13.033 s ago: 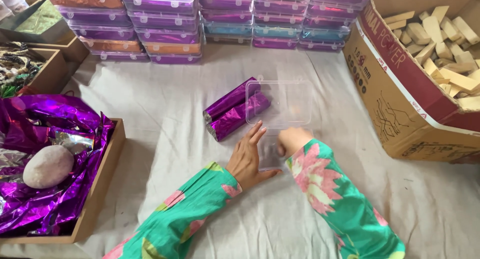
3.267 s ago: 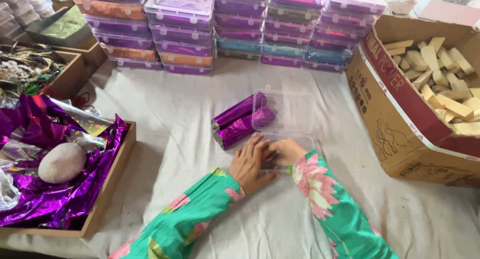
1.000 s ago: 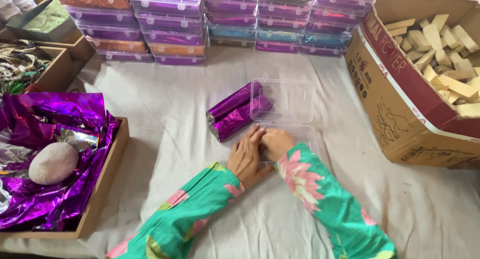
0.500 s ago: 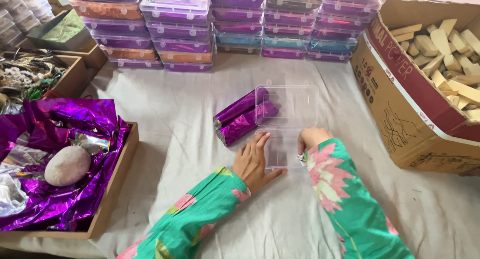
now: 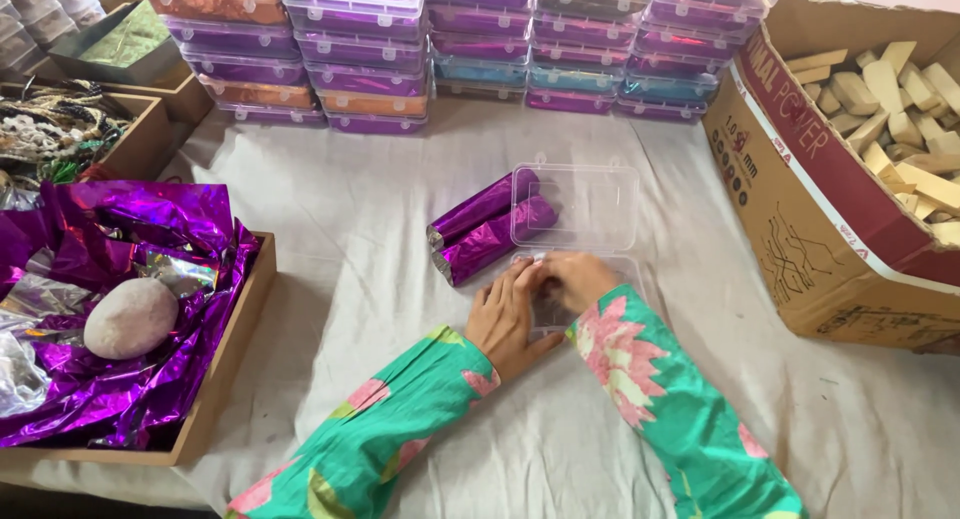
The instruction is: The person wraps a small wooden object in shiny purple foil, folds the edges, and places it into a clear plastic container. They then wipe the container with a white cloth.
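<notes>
The left hand [image 5: 508,317] lies flat on the pale cloth [image 5: 380,249], fingers spread and pointing at the near corner of a clear, shallow plastic box [image 5: 590,279], apparently steadying it. Touching it, the right hand [image 5: 570,279] curls over that same tray, fingertips tucked down inside; whether it grips anything there cannot be told. Just beyond both hands the box's hinged clear lid [image 5: 578,205] lies open and flat, leaving the tray free to reach into. Directly ahead of the left hand's fingers, two purple foil-wrapped rolls [image 5: 485,227] rest side by side against the lid, close to hand. Farther out stand stacked filled boxes [image 5: 420,49]; well to the left sits a wooden tray of purple foil [image 5: 130,309] weighted by a smooth stone [image 5: 130,317]; to the right, a cardboard carton of wooden blocks [image 5: 850,169].
</notes>
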